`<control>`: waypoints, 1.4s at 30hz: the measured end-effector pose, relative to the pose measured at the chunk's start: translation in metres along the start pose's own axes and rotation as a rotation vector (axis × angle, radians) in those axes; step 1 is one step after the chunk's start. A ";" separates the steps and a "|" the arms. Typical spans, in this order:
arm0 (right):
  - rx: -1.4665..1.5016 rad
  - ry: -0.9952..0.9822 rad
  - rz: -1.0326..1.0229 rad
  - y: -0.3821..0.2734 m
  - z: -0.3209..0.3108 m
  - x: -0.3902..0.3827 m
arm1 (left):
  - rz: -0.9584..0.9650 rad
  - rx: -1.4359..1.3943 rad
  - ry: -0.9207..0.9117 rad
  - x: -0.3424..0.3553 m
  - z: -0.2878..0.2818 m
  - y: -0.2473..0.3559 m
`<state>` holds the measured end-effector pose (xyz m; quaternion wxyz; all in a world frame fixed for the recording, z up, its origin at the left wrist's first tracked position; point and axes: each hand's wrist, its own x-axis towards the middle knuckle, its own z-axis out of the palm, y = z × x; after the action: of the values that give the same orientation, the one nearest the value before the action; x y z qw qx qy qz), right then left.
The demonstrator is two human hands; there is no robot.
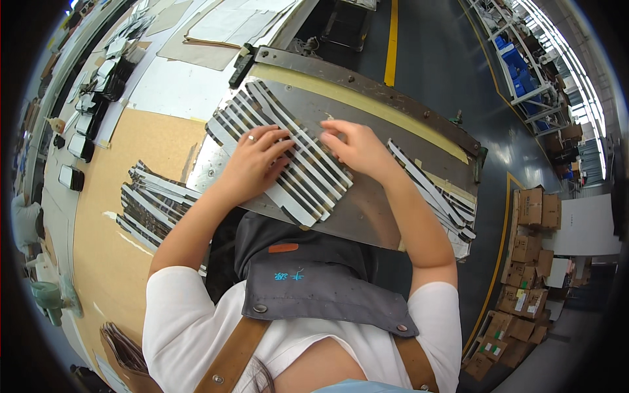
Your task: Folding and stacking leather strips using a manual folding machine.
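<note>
A sheet-like row of black-and-white strips [301,171] lies slanted across a grey metal plate [367,209] in front of me. My left hand [257,160], with a ring on one finger, rests on these strips, its fingers spread and slightly bent. Close to the strips' right edge is my right hand [354,147]. Its fingers are loosely curved and apart, and no object shows between them. Whether its fingertips touch the outermost strip I cannot tell.
More striped pieces form a pile [154,203] on the tan board at left. Another bundle of strips [432,193] sits at the plate's right end. Along the far side runs a metal bar [367,84]. Cardboard boxes [524,262] are stacked at far right, beyond the dark floor.
</note>
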<state>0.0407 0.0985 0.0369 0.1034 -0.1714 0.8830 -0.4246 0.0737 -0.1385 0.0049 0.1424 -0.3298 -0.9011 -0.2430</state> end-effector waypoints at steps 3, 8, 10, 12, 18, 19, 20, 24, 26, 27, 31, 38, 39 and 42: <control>0.172 -0.100 0.088 -0.012 0.024 0.046 | -0.028 -0.045 0.024 -0.003 0.004 0.003; 0.026 -0.149 0.080 -0.009 0.041 0.073 | -0.066 -0.058 0.038 -0.005 0.008 0.002; 0.100 0.150 0.022 -0.006 0.048 0.063 | -0.087 0.002 0.047 -0.006 0.011 0.002; 0.126 0.233 -0.011 -0.008 0.045 0.050 | -0.108 -0.002 0.014 -0.006 0.008 0.003; 1.098 0.609 -0.068 -0.012 0.010 0.016 | -0.107 0.045 -0.031 -0.006 0.008 0.000; 1.114 0.677 -0.128 -0.013 -0.006 0.013 | -0.103 0.049 -0.036 -0.006 0.007 -0.001; 1.130 0.747 -0.192 -0.012 -0.024 0.008 | -0.096 0.055 -0.041 -0.006 0.006 0.000; 1.063 1.000 -0.258 -0.008 -0.083 -0.011 | -0.095 -0.003 -0.067 -0.006 -0.002 -0.002; 0.999 1.194 -0.203 -0.009 -0.102 -0.021 | -0.106 -0.028 -0.112 -0.010 -0.009 -0.007; 0.974 1.274 -0.165 -0.014 -0.113 -0.028 | -0.121 -0.019 -0.129 -0.013 -0.014 -0.009; 0.801 1.192 -0.176 -0.014 -0.121 -0.045 | -0.133 -0.003 -0.191 -0.009 -0.028 -0.015; 0.224 0.396 0.007 -0.024 -0.023 -0.024 | -0.257 -0.563 0.007 0.048 -0.026 0.039; 0.227 0.399 0.001 -0.028 -0.020 -0.026 | -0.255 -0.557 0.010 0.055 -0.024 0.044; 0.159 0.378 -0.127 -0.036 -0.017 -0.033 | -0.603 -0.711 -0.251 0.069 -0.017 0.047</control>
<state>0.0732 0.1024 0.0766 -0.0775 -0.1354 0.8377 -0.5233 0.0551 -0.0796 0.0643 -0.1657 -0.1090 -0.8279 -0.5246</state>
